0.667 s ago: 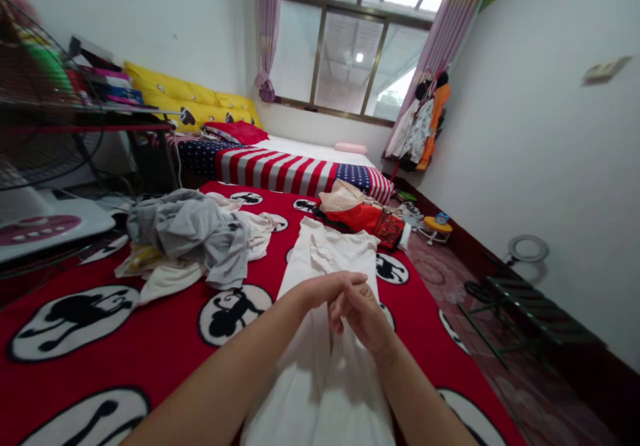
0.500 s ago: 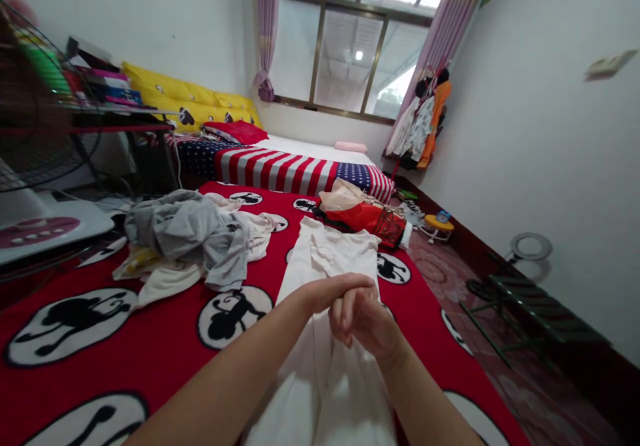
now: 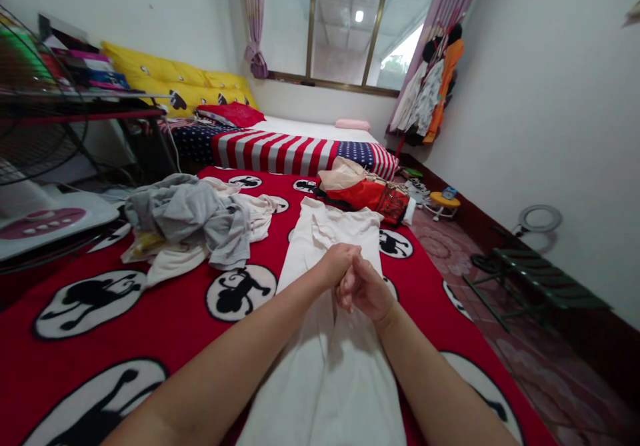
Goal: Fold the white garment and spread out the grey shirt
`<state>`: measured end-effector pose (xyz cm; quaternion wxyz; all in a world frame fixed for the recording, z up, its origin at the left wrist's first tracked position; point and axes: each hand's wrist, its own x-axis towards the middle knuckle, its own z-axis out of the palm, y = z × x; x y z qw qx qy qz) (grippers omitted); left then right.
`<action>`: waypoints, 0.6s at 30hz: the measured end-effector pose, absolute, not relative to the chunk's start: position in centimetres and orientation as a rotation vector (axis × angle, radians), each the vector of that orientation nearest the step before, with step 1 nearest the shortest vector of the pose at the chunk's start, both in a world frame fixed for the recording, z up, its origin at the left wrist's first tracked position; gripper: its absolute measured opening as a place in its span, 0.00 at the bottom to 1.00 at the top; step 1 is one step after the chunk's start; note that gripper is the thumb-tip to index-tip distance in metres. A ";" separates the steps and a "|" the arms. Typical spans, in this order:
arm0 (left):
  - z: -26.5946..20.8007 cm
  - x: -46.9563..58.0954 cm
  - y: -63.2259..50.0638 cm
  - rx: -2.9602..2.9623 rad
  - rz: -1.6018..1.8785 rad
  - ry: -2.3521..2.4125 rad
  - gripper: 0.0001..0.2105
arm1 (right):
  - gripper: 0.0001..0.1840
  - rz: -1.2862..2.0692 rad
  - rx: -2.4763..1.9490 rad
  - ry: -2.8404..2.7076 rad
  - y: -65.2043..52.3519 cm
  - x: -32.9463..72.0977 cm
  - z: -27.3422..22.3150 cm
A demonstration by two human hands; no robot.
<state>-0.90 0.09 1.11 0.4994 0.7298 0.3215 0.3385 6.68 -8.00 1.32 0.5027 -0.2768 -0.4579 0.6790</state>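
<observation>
- Red blanket (image 3: pixel 175 307) with black monkey figures spreads below the left hand (image 3: pixel 340 263) and right hand (image 3: pixel 369 291); a bed (image 3: pixel 305 129) and window (image 3: pixel 345 26) stand well beyond them.
- White garment (image 3: pixel 345 393) lies lengthwise right under the hands.
- Gray clothes (image 3: pixel 187 213) are heaped to their left, a red garment (image 3: pixel 361 196) ahead and slightly right.
- Both hands are clasped together, fingers curled; whether they touch the white garment, I cannot tell.

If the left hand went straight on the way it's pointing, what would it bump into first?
Most likely the right hand: the left hand seems to be touching it, though the exact depth is unclear.
</observation>
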 end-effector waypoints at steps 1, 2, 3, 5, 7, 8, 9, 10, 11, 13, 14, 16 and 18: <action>1.2 -1.2 -0.1 1.799 0.807 0.796 0.17 | 0.33 1.664 -0.688 -1.101 -8.0 6.7 1.2; 1.4 -1.6 -0.4 1.834 0.797 0.812 0.17 | 0.33 1.689 -0.711 -1.104 -8.1 6.7 1.0; 1.5 -2.2 -0.7 1.870 0.789 0.828 0.16 | 0.33 1.714 -0.733 -1.119 -8.1 6.7 0.8; 1.8 -3.9 -1.2 1.923 0.783 0.860 0.15 | 0.32 1.757 -0.776 -1.173 -8.1 6.6 0.5; 2.0 -6.3 -1.6 1.999 0.770 0.882 0.14 | 0.28 1.768 -0.803 -1.210 -8.0 6.6 0.2; 2.0 -7.7 -1.9 2.061 0.744 0.889 0.15 | 0.25 1.767 -0.808 -1.211 -7.9 6.5 0.2; 1.9 -9.1 -2.2 2.134 0.703 0.888 0.15 | 0.23 1.761 -0.810 -1.201 -7.8 6.5 0.1; 1.8 -10.5 -2.5 2.209 0.655 0.868 0.14 | 0.22 1.749 -0.812 -1.185 -7.7 6.5 0.1; 1.7 -11.9 -2.8 2.275 0.609 0.828 0.13 | 0.21 1.732 -0.817 -1.168 -7.6 6.4 0.0; 1.5 -14.2 -3.7 2.349 0.552 0.709 0.07 | 0.20 1.694 -0.839 -1.143 -7.5 6.0 0.0; 1.4 -15.2 -4.2 2.365 0.548 0.651 0.05 | 0.19 1.670 -0.853 -1.134 -7.5 5.8 0.0; 1.3 -16.6 -5.2 2.393 0.542 0.582 0.07 | 0.19 1.605 -0.895 -1.132 -7.7 5.3 0.1; 1.3 -17.6 -6.1 2.416 0.515 0.559 0.09 | 0.19 1.484 -0.977 -1.196 -8.4 5.3 0.3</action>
